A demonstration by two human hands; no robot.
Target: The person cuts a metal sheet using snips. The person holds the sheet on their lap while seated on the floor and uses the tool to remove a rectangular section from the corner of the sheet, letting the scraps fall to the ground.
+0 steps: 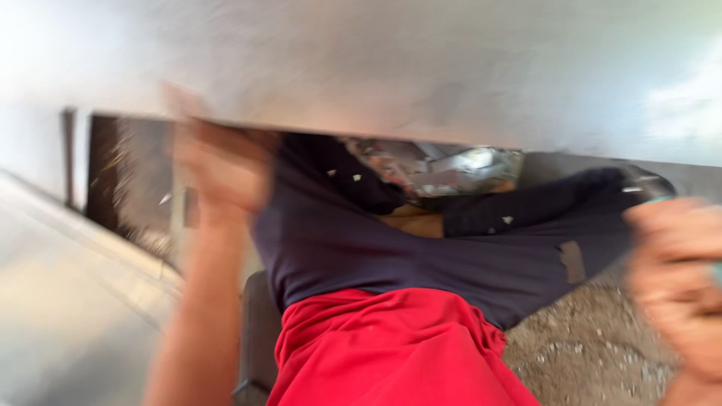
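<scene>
A large pale metal sheet filled the upper part of the head view. Its long axis ran across the frame from left to right, and its lower edge slanted slightly downward toward the right. The sheet was blurred, and which way its ends pointed beyond the frame could not be told.

The left hand was raised at the sheet's lower edge, left of centre, with the forearm rising from the bottom of the frame. The fingers seemed to meet the edge, but blur hid whether that grip was closed on the sheet or merely pressed against it. The right hand sat at the right border, below the sheet and apart from it. Something teal showed at its edge; what it was, and how far that grip was closed, could not be told.

Below the sheet lay the person's own legs in dark navy trousers, flecked with small pale scraps, and a red shirt nearest the camera. Crumpled silvery material showed beyond the knees, under the sheet's edge. Gravelly ground lay at lower right, and a pale smooth floor at lower left.
</scene>
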